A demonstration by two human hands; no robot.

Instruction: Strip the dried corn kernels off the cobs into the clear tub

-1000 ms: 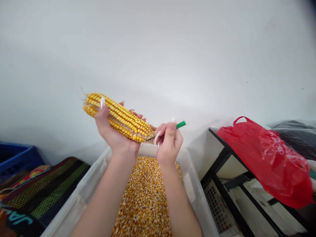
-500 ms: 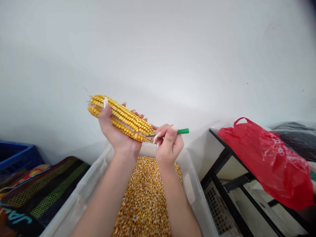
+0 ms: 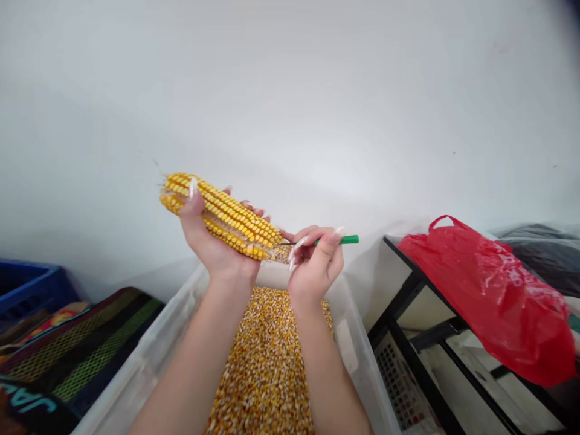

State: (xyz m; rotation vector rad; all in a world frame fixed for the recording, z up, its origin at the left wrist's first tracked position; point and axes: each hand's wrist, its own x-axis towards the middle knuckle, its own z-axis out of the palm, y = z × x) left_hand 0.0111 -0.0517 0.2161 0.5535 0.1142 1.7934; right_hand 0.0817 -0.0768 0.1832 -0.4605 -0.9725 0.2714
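Observation:
My left hand (image 3: 212, 244) is wrapped round a yellow corn cob (image 3: 226, 217), which it holds slanting from upper left to lower right above a clear plastic tub (image 3: 149, 356). My right hand (image 3: 315, 266) pinches a thin tool with a green handle (image 3: 347, 240). Its metal tip rests at the lower right end of the cob, between kernel rows. Loose corn kernels (image 3: 267, 368) fill the tub beneath both forearms.
A red plastic bag (image 3: 489, 290) lies on a black metal rack (image 3: 408, 326) at the right. A patterned woven bag (image 3: 77, 350) and a blue crate (image 3: 27, 287) sit at the left. A white wall (image 3: 290, 90) rises behind everything.
My right hand has drawn the green-handled tool a little to the right and laid it flatter. The cob and my left hand have stayed almost in place.

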